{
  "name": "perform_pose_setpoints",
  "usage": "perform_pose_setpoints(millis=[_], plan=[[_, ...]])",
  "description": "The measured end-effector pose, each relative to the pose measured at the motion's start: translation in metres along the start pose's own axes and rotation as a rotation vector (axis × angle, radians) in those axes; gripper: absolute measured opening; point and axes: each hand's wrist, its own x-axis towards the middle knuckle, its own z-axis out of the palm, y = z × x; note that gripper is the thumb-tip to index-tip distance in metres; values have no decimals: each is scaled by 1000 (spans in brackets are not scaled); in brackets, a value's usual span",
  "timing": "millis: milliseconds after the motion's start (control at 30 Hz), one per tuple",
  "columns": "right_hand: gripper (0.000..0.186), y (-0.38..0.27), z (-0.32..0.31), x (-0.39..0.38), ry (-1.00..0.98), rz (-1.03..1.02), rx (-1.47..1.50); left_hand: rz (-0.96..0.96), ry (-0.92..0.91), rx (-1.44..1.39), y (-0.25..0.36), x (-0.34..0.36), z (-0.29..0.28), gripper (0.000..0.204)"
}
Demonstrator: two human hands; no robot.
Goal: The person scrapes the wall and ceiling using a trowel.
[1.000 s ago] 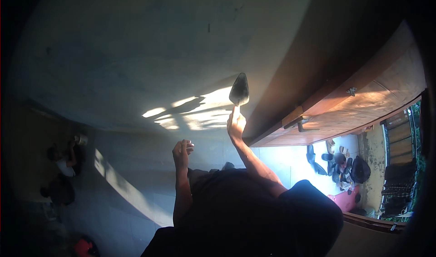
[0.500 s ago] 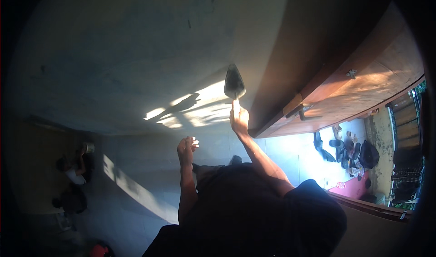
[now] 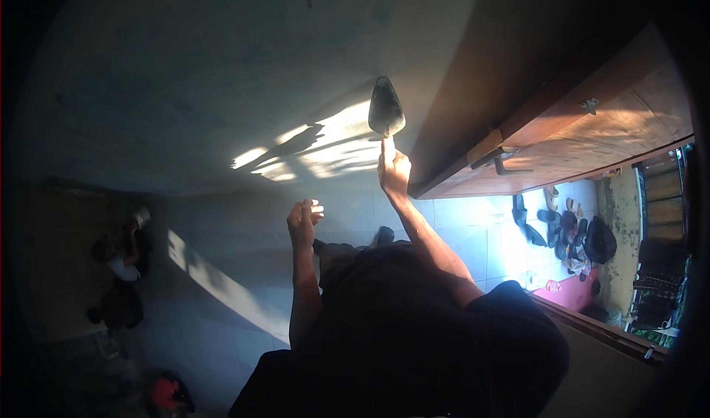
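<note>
One pointed, mottled grey trowel (image 3: 387, 109), gripped in right hand (image 3: 394, 172), left hand (image 3: 302, 223) loosely closed

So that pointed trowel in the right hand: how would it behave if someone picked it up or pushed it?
The trowel likely feels stiff: its blade has a flat, even outline with no visible sag. It is probably light enough for one hand, since the right hand alone holds it up. Its dull, mottled face may make it less slippery.

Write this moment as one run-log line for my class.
right hand: holds trowel, pointed end outward; left hand: curled, contents unclear; wall: sunlit patch left of trowel; wooden door: right of trowel
</note>
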Motion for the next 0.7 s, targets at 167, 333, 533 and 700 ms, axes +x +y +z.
perform_pose_setpoints(millis=[167,333,533,700], plan=[[53,4,-1,3,-25,150,126,-45,27,-11,-8,3,-5,35],[58,-39,1,24,-51,65,223,11,24,0,5,0,-9,36],[42,73,25,-6,-58,-304,-490,-46,26,29,-8,14,-6,33],[58,45,24,2,26,-117,101,-23,-21,37,-2,7,-3,35]])
